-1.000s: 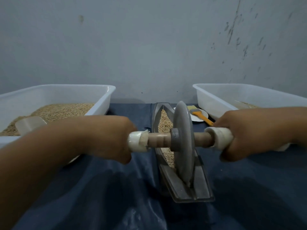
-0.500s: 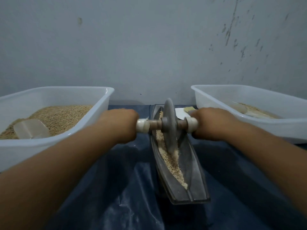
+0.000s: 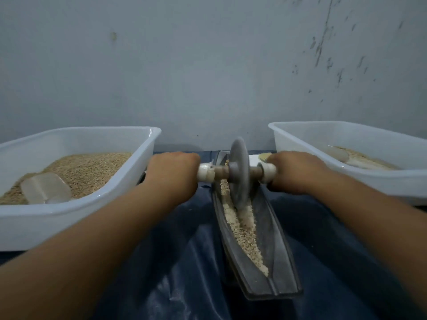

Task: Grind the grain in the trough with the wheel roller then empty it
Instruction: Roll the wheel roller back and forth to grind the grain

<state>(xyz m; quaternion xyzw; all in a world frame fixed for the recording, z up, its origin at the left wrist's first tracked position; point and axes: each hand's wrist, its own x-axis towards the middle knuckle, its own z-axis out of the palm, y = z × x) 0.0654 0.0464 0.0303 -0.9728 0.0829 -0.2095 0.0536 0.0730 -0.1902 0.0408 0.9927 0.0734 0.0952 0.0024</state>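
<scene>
A long grey metal trough [image 3: 275, 255] lies lengthwise in front of me on a dark blue sheet, with crushed pale grain [image 3: 246, 236] along its groove. The grey wheel roller [image 3: 239, 174] stands upright in the far part of the trough, its disc down in the grain. My left hand [image 3: 172, 174] grips the left, white-taped end of its wooden axle. My right hand [image 3: 293, 170] grips the right end. Both arms are stretched forward.
A white tub [image 3: 76, 211] at the left holds whole grain and a clear scoop [image 3: 45, 191]. A second white tub [image 3: 383, 181] at the right holds some ground grain. A brush tip [image 3: 264, 156] shows behind my right hand. A grey wall stands close behind.
The wheel has rolled from the near end of the trough to its far part, and both hands have moved away from me with it. Grain behind the wheel now lies exposed.
</scene>
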